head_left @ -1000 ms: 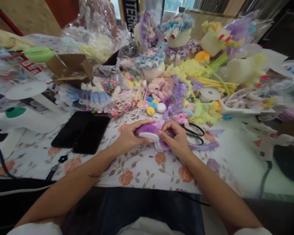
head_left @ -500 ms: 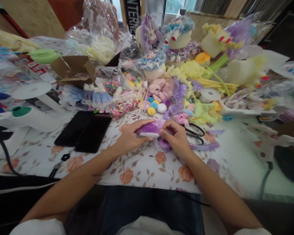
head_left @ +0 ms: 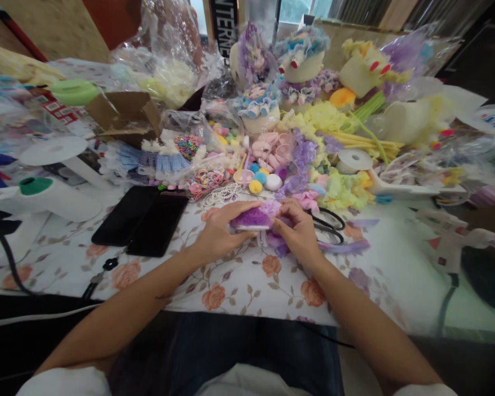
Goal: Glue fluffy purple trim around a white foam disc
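Observation:
My left hand (head_left: pixel 218 234) is closed around a fluffy purple craft piece (head_left: pixel 253 216) with a white base, held just above the floral tablecloth (head_left: pixel 239 286). My right hand (head_left: pixel 299 231) pinches the right side of the same piece, fingers pressed into the purple frill. A strip of purple ribbon (head_left: pixel 342 246) trails to the right from under my right hand. Black scissors (head_left: pixel 328 224) lie just beyond my right hand.
Two black phones (head_left: pixel 142 220) lie left of my hands. A heap of pompoms (head_left: pixel 259 179), frilly trims, beads and decorated cups fills the back. White ribbon spools (head_left: pixel 53 151) stand left. A glue gun (head_left: pixel 454 236) with its cord rests right.
The purple piece has been tipped, so its white base shows less. My fingers have shifted slightly along it. The view has barely moved.

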### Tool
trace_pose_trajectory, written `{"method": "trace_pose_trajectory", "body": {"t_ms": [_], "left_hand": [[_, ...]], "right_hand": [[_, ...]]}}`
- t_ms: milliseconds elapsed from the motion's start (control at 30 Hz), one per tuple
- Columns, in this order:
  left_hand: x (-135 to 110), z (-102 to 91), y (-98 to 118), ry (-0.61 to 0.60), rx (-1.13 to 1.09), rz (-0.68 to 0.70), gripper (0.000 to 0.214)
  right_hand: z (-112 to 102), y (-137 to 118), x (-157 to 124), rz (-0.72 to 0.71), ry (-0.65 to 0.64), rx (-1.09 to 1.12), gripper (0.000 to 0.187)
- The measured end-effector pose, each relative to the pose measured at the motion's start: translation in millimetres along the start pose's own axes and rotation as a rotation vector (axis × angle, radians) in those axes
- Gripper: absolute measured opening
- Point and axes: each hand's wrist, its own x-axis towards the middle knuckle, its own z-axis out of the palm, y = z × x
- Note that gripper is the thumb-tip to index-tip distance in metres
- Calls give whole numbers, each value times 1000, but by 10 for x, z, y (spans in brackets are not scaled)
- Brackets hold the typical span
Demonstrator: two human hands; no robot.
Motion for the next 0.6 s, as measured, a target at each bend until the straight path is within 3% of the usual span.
{"method": "trace_pose_trajectory", "body": {"t_ms": [333, 600], "left_hand": [[-6, 28, 12, -19, -141, -161, 67], [36, 46, 11, -12, -230, -229, 73]], "right_hand": [[32, -70, -44, -158, 145, -163, 5], [35, -53, -67, -222, 115, -232, 10]]}}
